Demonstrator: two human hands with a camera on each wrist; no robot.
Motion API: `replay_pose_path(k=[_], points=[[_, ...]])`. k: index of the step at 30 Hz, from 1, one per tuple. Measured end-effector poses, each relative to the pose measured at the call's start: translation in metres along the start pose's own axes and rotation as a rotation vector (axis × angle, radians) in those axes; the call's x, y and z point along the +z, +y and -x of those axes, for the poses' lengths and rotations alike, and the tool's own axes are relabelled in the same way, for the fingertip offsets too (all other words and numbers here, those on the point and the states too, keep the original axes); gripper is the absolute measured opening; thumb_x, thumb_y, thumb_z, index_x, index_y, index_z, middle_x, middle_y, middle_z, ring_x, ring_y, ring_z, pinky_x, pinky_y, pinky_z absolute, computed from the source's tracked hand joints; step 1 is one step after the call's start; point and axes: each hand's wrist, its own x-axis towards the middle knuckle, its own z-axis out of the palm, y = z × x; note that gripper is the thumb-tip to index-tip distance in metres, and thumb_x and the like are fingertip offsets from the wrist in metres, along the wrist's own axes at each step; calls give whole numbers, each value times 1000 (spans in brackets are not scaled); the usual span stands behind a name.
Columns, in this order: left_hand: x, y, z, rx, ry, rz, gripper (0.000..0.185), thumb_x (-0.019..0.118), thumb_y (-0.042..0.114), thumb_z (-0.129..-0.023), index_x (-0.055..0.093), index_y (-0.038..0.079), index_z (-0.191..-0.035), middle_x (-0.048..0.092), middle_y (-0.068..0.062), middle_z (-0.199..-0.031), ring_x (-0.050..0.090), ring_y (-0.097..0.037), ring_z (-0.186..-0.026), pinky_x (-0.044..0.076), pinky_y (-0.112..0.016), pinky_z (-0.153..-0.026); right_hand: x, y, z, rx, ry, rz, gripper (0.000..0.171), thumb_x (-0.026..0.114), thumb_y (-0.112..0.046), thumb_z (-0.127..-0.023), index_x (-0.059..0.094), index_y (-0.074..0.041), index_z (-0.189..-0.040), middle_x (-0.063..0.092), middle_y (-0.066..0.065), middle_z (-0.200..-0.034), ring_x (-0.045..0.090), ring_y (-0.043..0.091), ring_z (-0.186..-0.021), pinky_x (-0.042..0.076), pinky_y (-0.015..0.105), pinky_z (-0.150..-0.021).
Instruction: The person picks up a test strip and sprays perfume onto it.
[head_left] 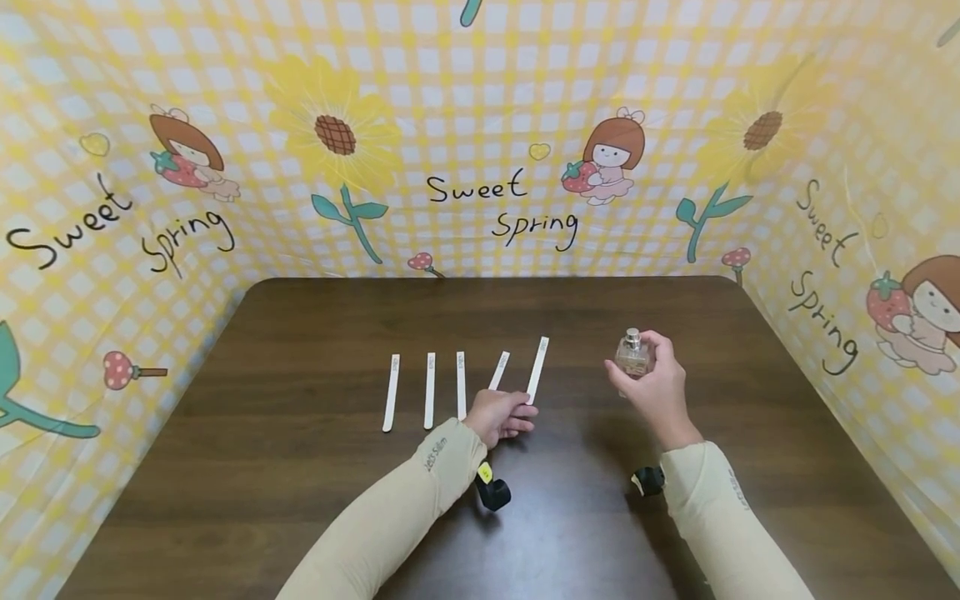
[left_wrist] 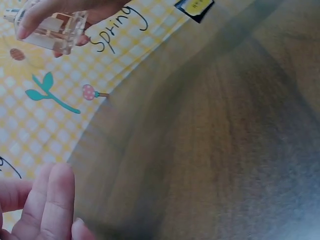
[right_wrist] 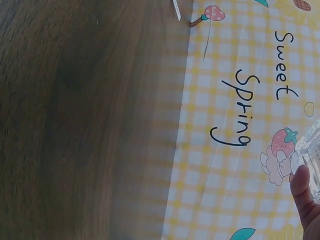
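My left hand (head_left: 504,415) pinches the lower end of a white scent test strip (head_left: 538,367), which slants away toward the far right. Four-sided and clear, a glass perfume bottle (head_left: 633,358) with a silvery neck is gripped upright by my right hand (head_left: 663,387), thumb on one side and fingers on the other. The left wrist view catches the bottle (left_wrist: 55,30) at its top left and left-hand fingers (left_wrist: 55,205) at the bottom; the strip does not show there. Only the bottle's edge (right_wrist: 315,155) and the right thumb (right_wrist: 301,182) appear in the right wrist view.
Several more white strips (head_left: 430,392) lie spaced apart on the dark wooden table (head_left: 247,467), left of the held one; my left hand partly covers the nearest strip (head_left: 499,371). A yellow checked cloth (head_left: 480,125) encloses the table's back and sides.
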Motion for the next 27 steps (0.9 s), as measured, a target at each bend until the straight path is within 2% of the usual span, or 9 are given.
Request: replay_pose_path(k=[4, 7, 13, 18, 27], points=[[6, -1, 1, -15, -2, 41, 24, 58, 8, -93, 55, -8, -110, 71, -11, -77, 60, -7, -48, 48, -21, -55, 0, 2, 1, -7, 19, 5, 55, 78, 1, -72, 43, 10, -113, 58, 29, -91, 59, 37, -76, 38, 3, -58], [9, -2, 0, -17, -41, 112, 23, 54, 3, -94, 53, -12, -112, 66, -5, -67, 59, -6, -47, 55, -25, -61, -1, 2, 1, 3, 17, 10, 55, 78, 0, -72, 43, 9, -113, 58, 28, -91, 59, 37, -75, 38, 3, -58], [11, -7, -1, -8, -71, 208, 15, 47, -2, -93, 52, -11, -105, 62, -2, -60, 62, -8, -51, 57, -30, -72, -2, -1, 3, 32, 0, 18, 52, 76, -3, -74, 43, 7, -113, 58, 25, -86, 58, 33, -70, 40, 9, -53], [12, -11, -5, -14, -60, 209, 17, 48, -2, -94, 51, -12, -107, 62, -2, -62, 62, -8, -53, 56, -32, -76, -3, -2, 3, 47, -11, 13, 52, 76, -3, -75, 43, 6, -114, 59, 25, -90, 58, 33, -72, 40, 9, -53], [12, -16, -9, -31, -66, 185, 15, 48, 0, -94, 54, -11, -102, 61, -3, -59, 61, -7, -49, 57, -29, -69, -2, 0, 2, 63, -22, 6, 55, 78, -2, -73, 43, 7, -115, 59, 26, -93, 58, 33, -74, 41, 9, -54]])
